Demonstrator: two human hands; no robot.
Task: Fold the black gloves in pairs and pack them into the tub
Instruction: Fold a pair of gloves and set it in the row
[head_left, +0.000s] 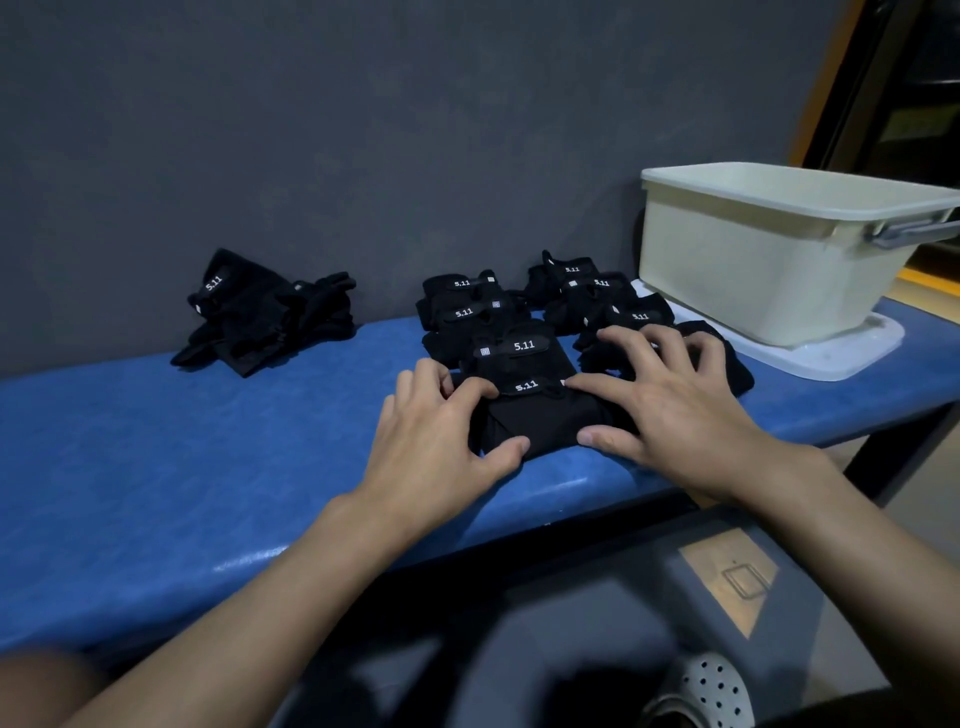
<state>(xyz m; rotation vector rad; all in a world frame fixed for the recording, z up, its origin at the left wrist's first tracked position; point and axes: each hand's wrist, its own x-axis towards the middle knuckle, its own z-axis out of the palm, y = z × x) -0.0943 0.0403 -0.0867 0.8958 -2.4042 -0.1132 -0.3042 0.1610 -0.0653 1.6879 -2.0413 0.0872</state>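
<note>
A folded pair of black gloves lies at the front edge of the blue bench. My left hand grips its left side, thumb at the near edge and fingertips on top. My right hand holds its right side, thumb on the near corner, fingers spread over the pair and a neighbouring folded pair. Behind them sit several folded pairs in two rows. A loose heap of unfolded black gloves lies farther left. The cream tub stands at the right on a white lid.
The white lid under the tub lies flat on the bench's right end. A grey wall runs close behind the bench. Below the bench edge are a dark floor, a perforated shoe and a bench leg.
</note>
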